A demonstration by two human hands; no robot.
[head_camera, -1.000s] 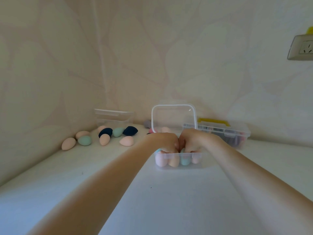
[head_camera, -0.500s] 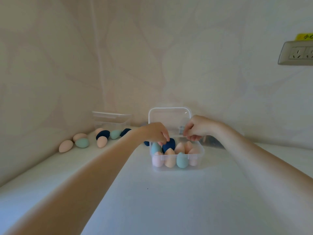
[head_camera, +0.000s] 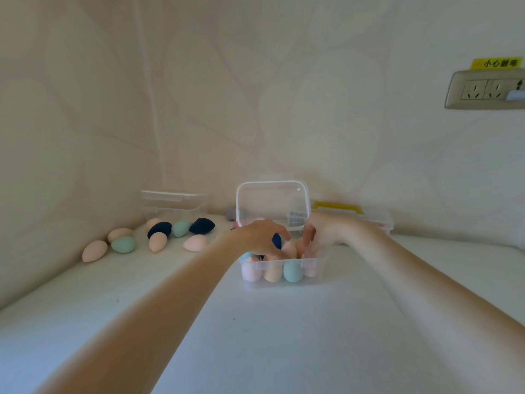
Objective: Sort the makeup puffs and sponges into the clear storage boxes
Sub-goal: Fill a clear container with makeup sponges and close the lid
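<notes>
- White worktop (head_camera: 284, 336) fills the lower frame; both forearms reach across it to the frame's middle.
- Clear box (head_camera: 284, 270) sits at centre with its lid (head_camera: 271, 203) standing open behind; it looks nearly full, so each sponge should go in upright and snug beside its neighbours rather than dropped on top.
- Second box (head_camera: 173, 204), centre left by the wall, looks unfilled; I judge the overflow belongs there.
- Left hand (head_camera: 257, 236) hovers over the box's left half, fingers curled round a navy sponge (head_camera: 276, 240); best to press it gently down into a gap, then let go.
- Right hand (head_camera: 324, 230) reaches into the right half, fingers bent among peach sponges (head_camera: 289, 248); whether it grips one I cannot tell. It should steady the row, not squash it.
- Loose sponges (head_camera: 157, 241) lie at left, well apart from the box, not yet sorted.
</notes>
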